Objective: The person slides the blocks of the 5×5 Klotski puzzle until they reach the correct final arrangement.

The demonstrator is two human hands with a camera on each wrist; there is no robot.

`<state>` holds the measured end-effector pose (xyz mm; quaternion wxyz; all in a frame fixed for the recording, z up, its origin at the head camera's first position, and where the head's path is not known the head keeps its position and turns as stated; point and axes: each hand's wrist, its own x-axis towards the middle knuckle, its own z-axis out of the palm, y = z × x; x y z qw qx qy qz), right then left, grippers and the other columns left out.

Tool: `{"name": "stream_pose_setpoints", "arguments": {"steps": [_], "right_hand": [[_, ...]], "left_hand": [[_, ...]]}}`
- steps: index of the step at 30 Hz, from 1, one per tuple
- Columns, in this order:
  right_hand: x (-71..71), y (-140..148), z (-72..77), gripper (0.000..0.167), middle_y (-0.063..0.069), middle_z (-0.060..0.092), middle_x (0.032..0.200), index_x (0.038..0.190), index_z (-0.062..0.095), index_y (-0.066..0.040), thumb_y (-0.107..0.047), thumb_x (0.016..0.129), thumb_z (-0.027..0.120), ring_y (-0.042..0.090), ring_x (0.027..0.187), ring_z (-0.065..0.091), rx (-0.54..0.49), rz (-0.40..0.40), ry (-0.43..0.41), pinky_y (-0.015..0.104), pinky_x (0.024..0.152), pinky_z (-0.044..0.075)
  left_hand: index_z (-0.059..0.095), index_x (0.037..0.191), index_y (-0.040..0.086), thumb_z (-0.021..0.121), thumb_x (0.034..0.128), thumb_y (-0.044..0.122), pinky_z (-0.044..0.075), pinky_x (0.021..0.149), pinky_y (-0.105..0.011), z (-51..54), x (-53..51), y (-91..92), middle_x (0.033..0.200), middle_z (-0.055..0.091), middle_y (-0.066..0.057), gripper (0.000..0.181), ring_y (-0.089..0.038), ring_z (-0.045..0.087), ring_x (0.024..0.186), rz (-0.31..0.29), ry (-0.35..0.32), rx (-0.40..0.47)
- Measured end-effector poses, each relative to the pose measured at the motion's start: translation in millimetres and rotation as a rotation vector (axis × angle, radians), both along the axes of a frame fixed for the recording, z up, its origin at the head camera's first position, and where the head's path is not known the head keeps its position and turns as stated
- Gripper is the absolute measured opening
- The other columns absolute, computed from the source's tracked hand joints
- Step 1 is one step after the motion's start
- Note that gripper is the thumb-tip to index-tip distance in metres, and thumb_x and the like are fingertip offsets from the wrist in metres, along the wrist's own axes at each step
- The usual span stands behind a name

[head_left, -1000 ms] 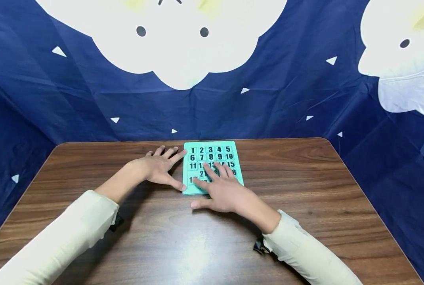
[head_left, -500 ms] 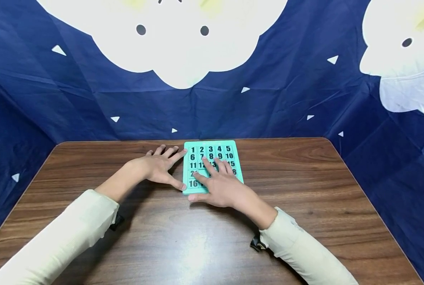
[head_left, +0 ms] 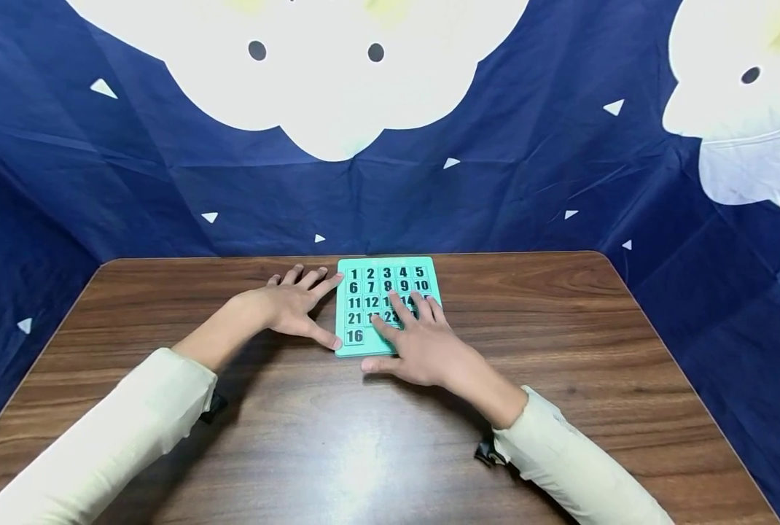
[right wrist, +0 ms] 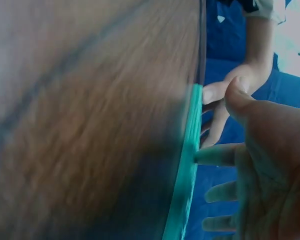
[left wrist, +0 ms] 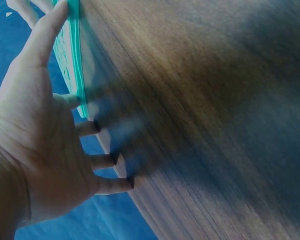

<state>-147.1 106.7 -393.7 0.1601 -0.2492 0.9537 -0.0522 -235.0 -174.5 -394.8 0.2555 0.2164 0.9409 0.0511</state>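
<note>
A teal sliding number puzzle (head_left: 385, 262) lies flat at the table's far edge. My left hand (head_left: 291, 306) is spread at its left side, thumb and index fingertip touching the frame; the left wrist view shows its other fingers apart from the puzzle. Over the lower right tiles reaches my right hand (head_left: 429, 353), fingers extended, its index fingertip on the tile 17 (head_left: 369, 317). Beside tile 16 (head_left: 354, 336) in the bottom row is a gap. Several tiles at the lower right are hidden under that hand. Seen edge-on in the right wrist view, the puzzle (right wrist: 186, 170) has the index fingertip on its face.
The brown wooden table (head_left: 285, 452) extends around the puzzle, with a bright reflection near the front. A dark blue cloth (head_left: 232, 182) with white cloud shapes hangs behind the table and along both sides.
Tile 16 has slid down into the bottom row and tile 21 left above it. Tile 17 has then moved up beside 21, under my right index finger. My left hand has stayed still.
</note>
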Motion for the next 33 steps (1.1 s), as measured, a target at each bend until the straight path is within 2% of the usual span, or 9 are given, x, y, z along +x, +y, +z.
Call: {"name": "stream_pose_setpoints", "arguments": {"steps": [3, 7, 11, 15, 21, 27, 29, 33], "right_hand": [[1.9, 6.1, 2.8, 0.088, 0.013, 0.005, 0.192, 0.177, 0.041, -0.030, -0.082, 0.107, 0.050, 0.050, 0.177, 0.003, -0.003, -0.017, 0.000, 0.070, 0.142, 0.006], [13.5, 14.9, 6.4, 0.090, 0.013, 0.008, 0.192, 0.175, 0.046, -0.026, -0.081, 0.105, 0.055, 0.050, 0.177, 0.004, 0.020, -0.019, -0.024, 0.071, 0.142, 0.009], [19.2, 12.4, 5.0, 0.091, 0.014, 0.007, 0.192, 0.177, 0.042, -0.025, -0.081, 0.105, 0.054, 0.051, 0.177, 0.004, -0.009, 0.018, -0.053, 0.073, 0.141, 0.011], [12.4, 7.0, 3.8, 0.090, 0.012, 0.003, 0.192, 0.177, 0.039, -0.029, -0.082, 0.106, 0.051, 0.051, 0.177, 0.001, -0.048, 0.042, -0.061, 0.075, 0.140, 0.008], [-3.7, 14.3, 3.5, 0.089, 0.015, 0.004, 0.192, 0.178, 0.038, -0.028, -0.080, 0.107, 0.050, 0.051, 0.177, 0.002, -0.028, -0.036, -0.007, 0.071, 0.142, 0.007], [4.6, 20.1, 5.0, 0.087, 0.016, 0.009, 0.191, 0.174, 0.048, -0.024, -0.080, 0.107, 0.053, 0.050, 0.177, 0.002, -0.018, -0.012, -0.059, 0.072, 0.141, 0.008], [5.6, 16.0, 6.3, 0.087, 0.015, 0.011, 0.191, 0.172, 0.052, -0.023, -0.080, 0.106, 0.052, 0.051, 0.177, 0.004, -0.026, -0.004, -0.036, 0.072, 0.141, 0.009], [-2.5, 3.0, 3.6, 0.083, 0.015, 0.008, 0.192, 0.173, 0.049, -0.031, -0.081, 0.108, 0.048, 0.052, 0.176, 0.007, -0.045, 0.011, 0.029, 0.073, 0.141, 0.010]], "left_hand": [[-0.003, 0.184, 0.032, 0.072, 0.0823, 0.095, 0.004, 0.133, -0.086, -1.8, -0.6, -0.4, 0.192, -0.003, -0.018, 0.141, -0.058, -0.009, 0.174, -0.002, -0.002, -0.002], [-0.003, 0.184, 0.032, 0.073, 0.0817, 0.095, 0.003, 0.133, -0.086, -2.7, -0.6, 0.1, 0.192, -0.003, -0.018, 0.142, -0.058, -0.010, 0.174, -0.003, 0.000, 0.005], [-0.003, 0.184, 0.032, 0.073, 0.0816, 0.095, 0.003, 0.133, -0.086, -2.0, -0.4, 1.1, 0.192, -0.003, -0.018, 0.142, -0.057, -0.010, 0.174, -0.002, 0.001, 0.003], [-0.003, 0.184, 0.032, 0.072, 0.0821, 0.095, 0.002, 0.134, -0.085, -1.5, -1.0, 1.7, 0.192, -0.003, -0.017, 0.142, -0.057, -0.010, 0.175, -0.004, -0.003, 0.000], [-0.002, 0.184, 0.031, 0.073, 0.0820, 0.095, 0.003, 0.133, -0.086, -1.5, -1.2, 0.8, 0.192, -0.003, -0.017, 0.142, -0.057, -0.010, 0.175, -0.004, 0.006, 0.004], [-0.003, 0.184, 0.032, 0.073, 0.0813, 0.095, 0.002, 0.133, -0.086, -4.0, -1.9, 1.1, 0.192, -0.004, -0.016, 0.143, -0.057, -0.011, 0.174, -0.006, -0.005, 0.003], [-0.003, 0.184, 0.033, 0.073, 0.0810, 0.096, 0.003, 0.133, -0.086, -4.1, -2.0, 1.1, 0.192, -0.004, -0.016, 0.142, -0.057, -0.011, 0.174, -0.003, -0.004, -0.002], [-0.004, 0.184, 0.034, 0.071, 0.0816, 0.096, 0.004, 0.133, -0.086, -4.4, -1.6, -0.1, 0.193, -0.004, -0.016, 0.142, -0.057, -0.009, 0.174, 0.003, 0.000, -0.015]]}}
